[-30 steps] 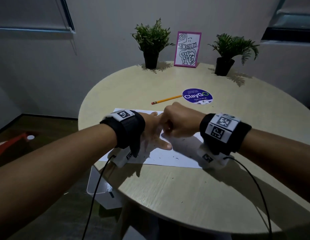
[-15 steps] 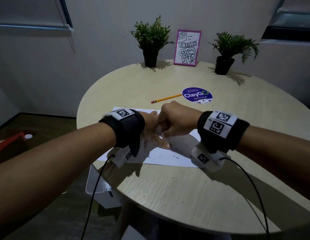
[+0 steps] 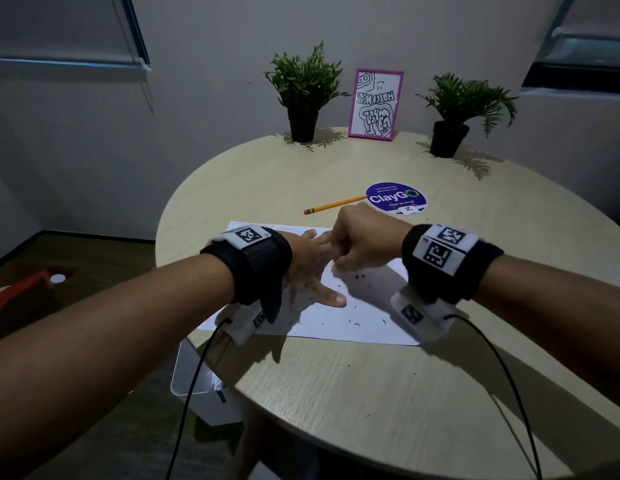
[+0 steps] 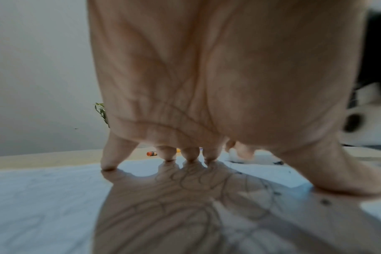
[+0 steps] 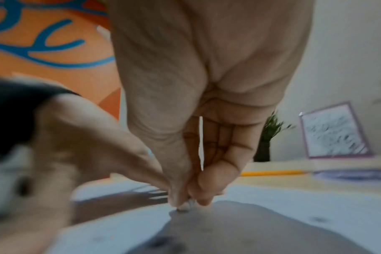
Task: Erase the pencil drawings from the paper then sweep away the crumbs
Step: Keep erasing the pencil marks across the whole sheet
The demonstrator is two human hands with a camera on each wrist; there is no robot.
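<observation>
A white sheet of paper (image 3: 367,317) lies on the round wooden table (image 3: 388,393), with dark eraser crumbs (image 3: 359,276) scattered over it. My left hand (image 3: 310,268) presses flat on the paper, fingers spread; its fingertips (image 4: 190,155) touch the sheet (image 4: 43,197) over faint pencil lines (image 4: 196,180). My right hand (image 3: 360,242) is curled just right of it. In the right wrist view its thumb and fingers pinch a small white eraser (image 5: 185,206) against the paper (image 5: 294,206). The eraser is hidden under the fist in the head view.
A yellow pencil (image 3: 334,205) lies beyond the paper, beside a round purple ClayGo sticker (image 3: 396,199). Two potted plants (image 3: 305,95) (image 3: 457,112) and a pink-framed drawing (image 3: 375,105) stand at the table's back. A white bin (image 3: 201,382) sits on the floor, front left.
My right fist has shifted slightly away across the paper while rubbing. The left hand stays pressed in the same spot.
</observation>
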